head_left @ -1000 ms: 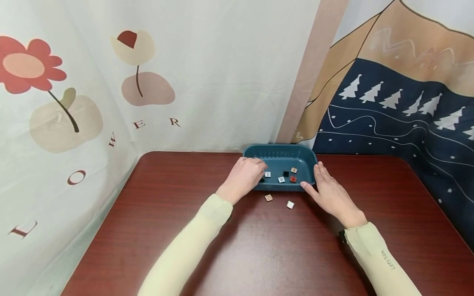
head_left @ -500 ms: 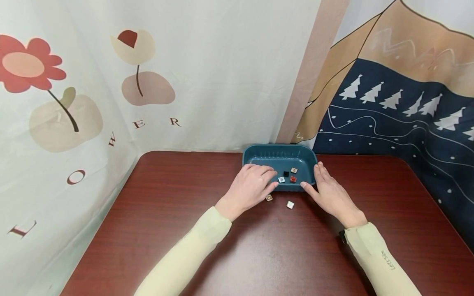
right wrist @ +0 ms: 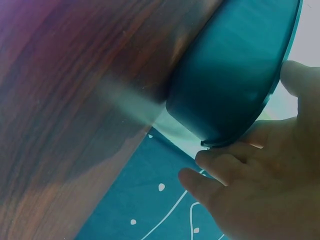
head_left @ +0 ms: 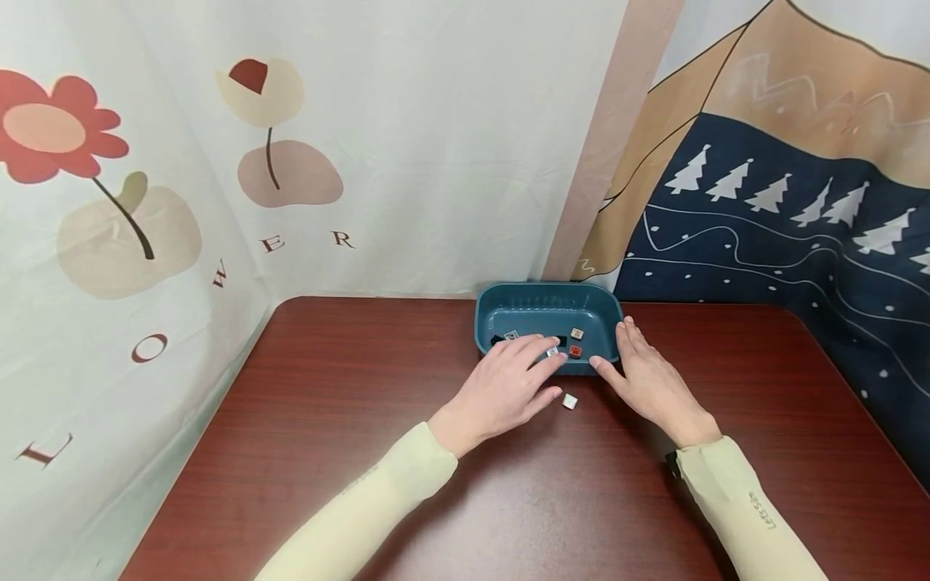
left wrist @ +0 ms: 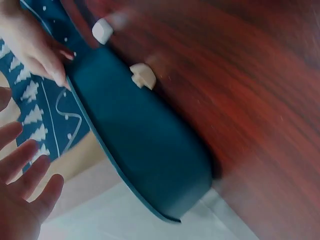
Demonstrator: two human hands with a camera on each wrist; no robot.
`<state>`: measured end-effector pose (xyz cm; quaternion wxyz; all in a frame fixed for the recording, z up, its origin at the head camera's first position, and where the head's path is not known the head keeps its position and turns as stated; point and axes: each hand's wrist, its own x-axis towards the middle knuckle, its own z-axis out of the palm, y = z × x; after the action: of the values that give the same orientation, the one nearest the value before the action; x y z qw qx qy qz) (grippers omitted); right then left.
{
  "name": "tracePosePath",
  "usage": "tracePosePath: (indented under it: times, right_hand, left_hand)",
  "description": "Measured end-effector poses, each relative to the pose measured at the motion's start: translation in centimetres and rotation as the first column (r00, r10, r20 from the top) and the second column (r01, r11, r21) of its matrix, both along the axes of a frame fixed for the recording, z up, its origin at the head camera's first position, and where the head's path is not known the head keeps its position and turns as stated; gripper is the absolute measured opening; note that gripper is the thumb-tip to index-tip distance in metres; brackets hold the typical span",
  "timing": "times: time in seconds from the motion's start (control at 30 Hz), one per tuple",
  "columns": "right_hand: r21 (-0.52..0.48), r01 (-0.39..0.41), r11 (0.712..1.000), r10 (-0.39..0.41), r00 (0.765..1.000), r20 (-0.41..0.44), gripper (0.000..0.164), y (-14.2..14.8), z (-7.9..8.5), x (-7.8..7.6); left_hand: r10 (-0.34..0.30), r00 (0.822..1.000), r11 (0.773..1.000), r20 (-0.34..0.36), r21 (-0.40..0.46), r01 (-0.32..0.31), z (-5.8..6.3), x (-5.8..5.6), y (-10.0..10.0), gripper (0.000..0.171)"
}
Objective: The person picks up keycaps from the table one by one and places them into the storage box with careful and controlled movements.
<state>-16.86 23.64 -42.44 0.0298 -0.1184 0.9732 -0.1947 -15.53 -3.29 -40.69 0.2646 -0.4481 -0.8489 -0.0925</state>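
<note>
My left hand [head_left: 500, 394] reaches over the front rim of a teal plastic tray [head_left: 548, 297], palm down with fingers loosely bent. In the left wrist view its fingers [left wrist: 22, 172] are spread, with nothing seen between them. A beige keycap [left wrist: 145, 76] lies on the table against the tray's front wall; in the head view this hand hides it. Just right of the thumb is a white keycap [head_left: 570, 402]. My right hand [head_left: 657, 390] rests on the tray's right front corner, thumb touching the front rim and fairly straight fingers along the end wall.
Inside the tray are several keycaps, among them a red keycap [head_left: 576, 352], a beige-and-white keycap [head_left: 577, 333] and a black keycap [head_left: 497, 340]. The tray stands at the back edge of the reddish-brown table [head_left: 349, 347]. Printed curtains [head_left: 436, 145] hang right behind it.
My left hand has moved from the tray's left part to the right and slightly nearer, its fingers spreading. It now covers the beige keycap outside the tray. My right hand and the tray look still.
</note>
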Motion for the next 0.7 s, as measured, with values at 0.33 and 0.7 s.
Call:
tracePosePath:
  times: [0.33, 0.7]
  right_hand:
    - [-0.014, -0.003, 1.0, 0.003, 1.0, 0.0, 0.091, 0.1, -0.1, 0.0]
    - [0.019, -0.006, 1.0, 0.006, 1.0, -0.022, 0.09, 0.4, -0.2, -0.1]
  left_hand:
    - [-0.041, 0.999, 0.998, 0.02, -0.051, 0.042, -0.7, 0.9, 1.4, 0.038]
    - [-0.015, 0.999, 0.981, 0.033, -0.192, 0.021, -1.3, 1.5, 2.3, 0.04]
